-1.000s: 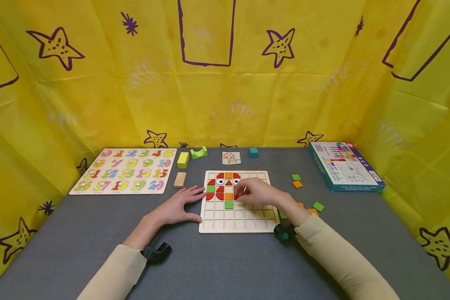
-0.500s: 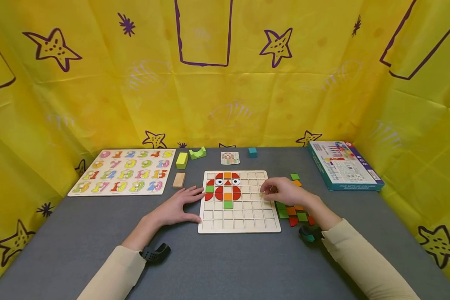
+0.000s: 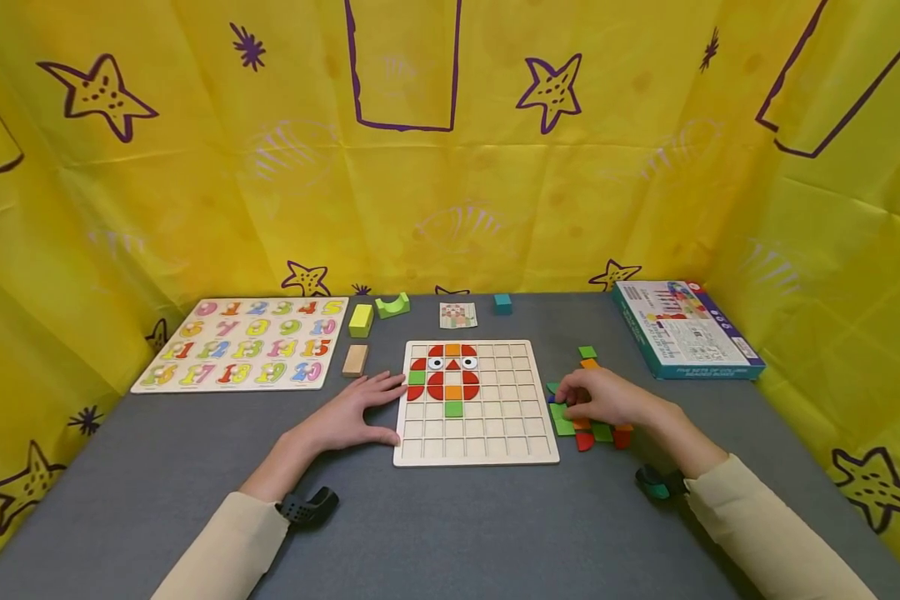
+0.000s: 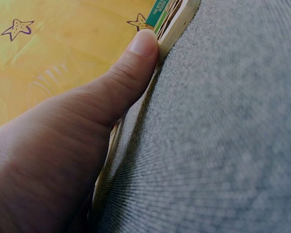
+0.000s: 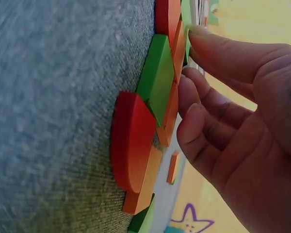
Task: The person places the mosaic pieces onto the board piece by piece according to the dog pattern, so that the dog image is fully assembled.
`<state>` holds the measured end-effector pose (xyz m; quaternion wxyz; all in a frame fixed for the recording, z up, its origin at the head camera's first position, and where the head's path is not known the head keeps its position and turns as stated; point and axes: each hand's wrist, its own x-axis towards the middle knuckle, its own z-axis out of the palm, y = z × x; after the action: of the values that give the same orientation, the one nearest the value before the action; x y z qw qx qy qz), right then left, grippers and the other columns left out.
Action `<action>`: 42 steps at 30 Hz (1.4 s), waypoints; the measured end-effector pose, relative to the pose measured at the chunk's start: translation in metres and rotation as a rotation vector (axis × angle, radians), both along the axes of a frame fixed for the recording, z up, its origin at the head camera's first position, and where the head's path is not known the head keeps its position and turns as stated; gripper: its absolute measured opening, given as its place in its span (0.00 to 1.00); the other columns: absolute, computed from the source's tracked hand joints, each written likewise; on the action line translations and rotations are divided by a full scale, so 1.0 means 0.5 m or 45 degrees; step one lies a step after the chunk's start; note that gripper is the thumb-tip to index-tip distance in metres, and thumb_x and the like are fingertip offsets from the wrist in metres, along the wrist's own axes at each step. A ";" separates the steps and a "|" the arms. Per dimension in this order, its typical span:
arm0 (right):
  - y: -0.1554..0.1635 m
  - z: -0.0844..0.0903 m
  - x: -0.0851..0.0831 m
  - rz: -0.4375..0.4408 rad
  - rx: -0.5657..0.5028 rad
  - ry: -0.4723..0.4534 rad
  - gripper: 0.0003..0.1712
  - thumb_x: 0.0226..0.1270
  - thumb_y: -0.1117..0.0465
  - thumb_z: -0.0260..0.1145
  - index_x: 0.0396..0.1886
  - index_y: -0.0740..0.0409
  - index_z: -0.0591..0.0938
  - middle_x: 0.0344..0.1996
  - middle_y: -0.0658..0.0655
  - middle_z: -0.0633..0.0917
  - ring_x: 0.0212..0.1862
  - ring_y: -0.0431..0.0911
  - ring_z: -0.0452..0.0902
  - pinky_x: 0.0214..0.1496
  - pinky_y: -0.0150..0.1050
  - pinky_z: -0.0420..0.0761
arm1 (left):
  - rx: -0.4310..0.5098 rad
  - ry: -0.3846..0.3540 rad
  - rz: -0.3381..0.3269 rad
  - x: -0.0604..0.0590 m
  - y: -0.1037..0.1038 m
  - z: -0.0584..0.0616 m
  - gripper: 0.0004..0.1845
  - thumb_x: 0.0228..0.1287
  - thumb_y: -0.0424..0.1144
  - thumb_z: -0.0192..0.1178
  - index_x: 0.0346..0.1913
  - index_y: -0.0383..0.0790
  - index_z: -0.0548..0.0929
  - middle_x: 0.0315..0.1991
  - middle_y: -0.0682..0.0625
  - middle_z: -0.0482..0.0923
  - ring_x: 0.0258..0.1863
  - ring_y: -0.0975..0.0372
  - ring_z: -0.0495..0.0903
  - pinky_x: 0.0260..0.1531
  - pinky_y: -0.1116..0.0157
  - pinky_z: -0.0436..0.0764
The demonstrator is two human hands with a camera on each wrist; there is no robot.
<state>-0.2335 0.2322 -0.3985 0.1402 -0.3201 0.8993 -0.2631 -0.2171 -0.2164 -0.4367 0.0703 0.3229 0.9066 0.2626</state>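
In the head view, my left hand [image 3: 348, 412] lies at the left edge of the pale wooden grid board [image 3: 506, 429], thumb and fingers spread. The left wrist view shows its thumb [image 4: 131, 63] against the board's side. Red, orange and green tiles form a figure with two eye tiles [image 3: 436, 364] on the upper left of the grid. My right hand [image 3: 603, 396] is over the loose tiles right of the board, its fingers bent, with a gap between thumb and fingertips. Its thumb is right at a green tile [image 5: 186, 46]. A red rounded tile [image 5: 132, 141] lies nearer the wrist camera.
A number puzzle board [image 3: 251, 346] lies at the left, beside a wooden block [image 3: 356, 361] and a yellow block [image 3: 361, 320]. Behind the grid are a green arch [image 3: 393, 306], a picture card [image 3: 458, 315] and a blue cube [image 3: 502, 304]. A flat box [image 3: 686, 329] lies back right.
My right hand has moved from the figure on the board rightward to the loose tiles, leaving a red tile in view under the right eye. My left hand stays at the board's edge.
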 end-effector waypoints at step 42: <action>-0.050 0.042 -0.005 -0.045 -0.055 -0.053 0.04 0.69 0.66 0.69 0.40 0.55 0.83 0.33 0.48 0.82 0.35 0.45 0.77 0.39 0.39 0.81 | -0.025 -0.011 0.012 -0.001 0.000 0.002 0.49 0.55 0.65 0.70 0.75 0.42 0.68 0.77 0.48 0.59 0.78 0.46 0.50 0.74 0.43 0.44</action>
<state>-0.2362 0.2073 -0.3773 0.1472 -0.3017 0.8958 -0.2914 -0.2174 -0.2162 -0.4357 0.0760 0.3169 0.9103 0.2554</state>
